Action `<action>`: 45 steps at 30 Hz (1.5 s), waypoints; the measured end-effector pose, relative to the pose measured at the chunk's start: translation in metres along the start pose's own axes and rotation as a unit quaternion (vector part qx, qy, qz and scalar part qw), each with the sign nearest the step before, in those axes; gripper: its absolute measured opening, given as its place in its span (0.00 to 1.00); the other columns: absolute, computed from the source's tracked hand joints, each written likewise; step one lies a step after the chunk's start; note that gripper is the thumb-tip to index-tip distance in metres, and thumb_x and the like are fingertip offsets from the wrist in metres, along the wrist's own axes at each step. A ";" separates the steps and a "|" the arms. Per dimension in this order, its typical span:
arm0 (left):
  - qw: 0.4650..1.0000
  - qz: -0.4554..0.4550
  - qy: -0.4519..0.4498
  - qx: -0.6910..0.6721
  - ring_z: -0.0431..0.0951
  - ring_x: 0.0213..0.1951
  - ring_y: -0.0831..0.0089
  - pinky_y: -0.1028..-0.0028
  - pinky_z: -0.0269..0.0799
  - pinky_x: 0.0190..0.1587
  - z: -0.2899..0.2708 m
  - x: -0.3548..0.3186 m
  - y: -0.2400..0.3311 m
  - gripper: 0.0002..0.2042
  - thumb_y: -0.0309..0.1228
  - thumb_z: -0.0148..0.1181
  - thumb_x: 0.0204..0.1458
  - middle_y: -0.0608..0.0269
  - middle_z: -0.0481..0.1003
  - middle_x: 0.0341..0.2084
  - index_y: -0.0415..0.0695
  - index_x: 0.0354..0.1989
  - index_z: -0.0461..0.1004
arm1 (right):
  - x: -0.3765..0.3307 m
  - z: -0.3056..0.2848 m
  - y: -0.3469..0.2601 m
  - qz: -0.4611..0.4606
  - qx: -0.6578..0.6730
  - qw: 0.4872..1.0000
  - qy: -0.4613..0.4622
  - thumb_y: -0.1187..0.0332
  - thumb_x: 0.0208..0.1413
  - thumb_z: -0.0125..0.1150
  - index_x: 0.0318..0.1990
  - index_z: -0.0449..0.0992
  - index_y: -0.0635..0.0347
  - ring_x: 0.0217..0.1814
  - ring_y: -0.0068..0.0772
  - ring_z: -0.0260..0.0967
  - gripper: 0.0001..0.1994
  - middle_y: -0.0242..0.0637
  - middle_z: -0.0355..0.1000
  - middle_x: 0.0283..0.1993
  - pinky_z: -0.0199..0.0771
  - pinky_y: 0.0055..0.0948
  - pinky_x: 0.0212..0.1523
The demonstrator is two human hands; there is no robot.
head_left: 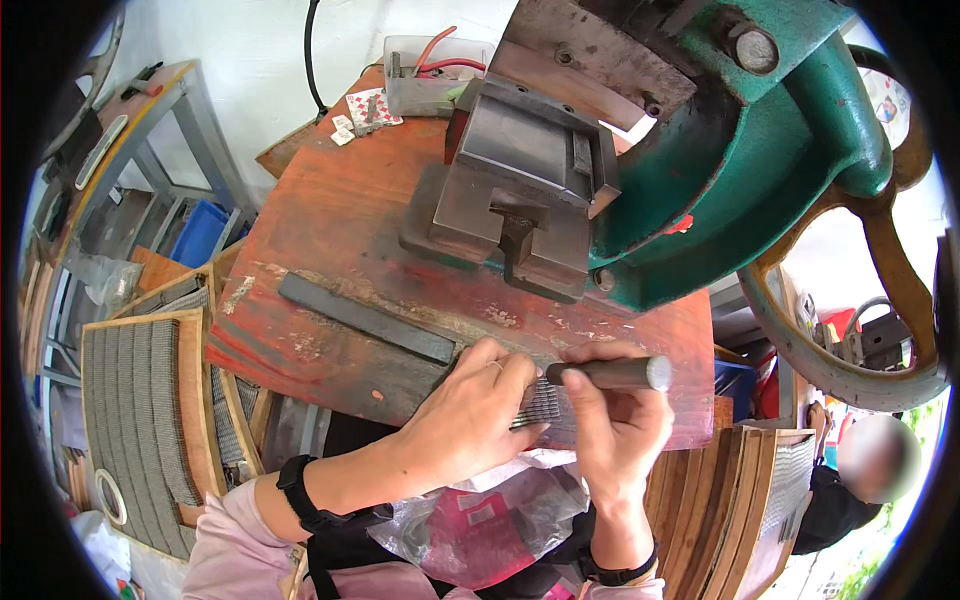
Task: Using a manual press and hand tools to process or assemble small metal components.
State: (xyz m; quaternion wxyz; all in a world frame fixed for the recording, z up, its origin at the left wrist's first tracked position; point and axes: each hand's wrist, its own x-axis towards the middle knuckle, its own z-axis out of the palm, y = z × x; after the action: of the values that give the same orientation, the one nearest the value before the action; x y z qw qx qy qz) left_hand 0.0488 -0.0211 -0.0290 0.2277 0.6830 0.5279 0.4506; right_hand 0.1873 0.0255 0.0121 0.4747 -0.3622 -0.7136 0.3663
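My left hand (468, 412) lies flat on a small strip of ribbed grey metal pieces (546, 403) at the near edge of the red worn table (330, 230), pressing it down. Over the same strip, my right hand (618, 420) is closed around a dark metal rod (612, 373) with a round silvery end, held sideways. Both hands touch at the strip. A black watch band sits on each wrist.
A green press machine (740, 150) with a grey steel die block (525, 190) stands on the table just beyond my hands. A flat dark metal bar (365, 317) lies at left. Wooden trays with ribbed metal rows (140, 420) stand left and right. A person (850, 480) is at lower right.
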 end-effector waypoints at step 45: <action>0.998 0.022 0.047 0.031 0.70 0.37 0.58 0.63 0.70 0.38 0.005 0.000 -0.003 0.21 0.27 0.70 0.34 0.60 0.72 0.22 0.37 0.38 0.69 | -0.006 -0.013 -0.002 -0.055 -0.120 0.989 -0.065 0.77 0.50 0.63 0.40 0.73 0.61 0.32 0.28 0.76 0.10 0.38 0.76 0.32 0.75 0.25 0.33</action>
State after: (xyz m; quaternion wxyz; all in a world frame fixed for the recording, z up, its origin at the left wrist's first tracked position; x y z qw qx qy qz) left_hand 0.0518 -0.0196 -0.0340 0.1714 0.6792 0.5364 0.4708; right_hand 0.2009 0.0216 0.0149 0.4002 -0.3524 -0.8002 0.2745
